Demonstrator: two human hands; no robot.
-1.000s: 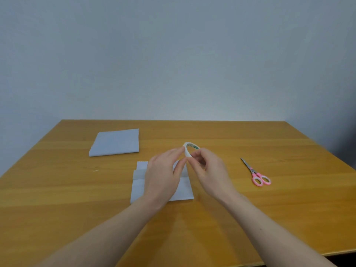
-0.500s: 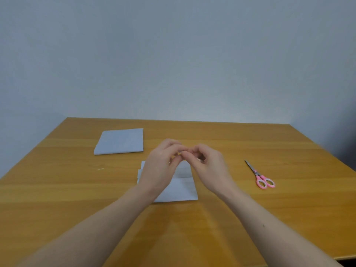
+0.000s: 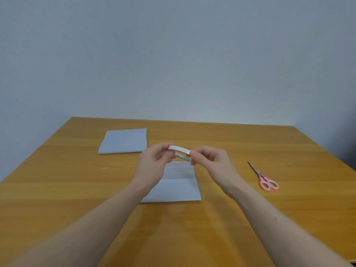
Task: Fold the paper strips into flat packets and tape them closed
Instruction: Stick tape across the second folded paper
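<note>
I hold a roll of tape (image 3: 180,151) up between both hands, above the middle of the worktop (image 3: 250,143). My left hand (image 3: 154,164) has its grip curled round the roll's left side, fingers pinching the rim; my right hand (image 3: 212,162) pinches the right side between thumb and curled fingers. The roll is tilted, its flat white band facing up and a bit of green print showing on the inner ring. Right beneath my hands lies a folded sheet of paper (image 3: 177,187), flat, with a crease across it, its near edge toward the worktop's front edge. A second folded paper (image 3: 123,141) lies flat toward the back left corner, well apart from the first. Pink-handled scissors (image 3: 264,179) lie closed near the right edge, blades pointing toward the back
</note>
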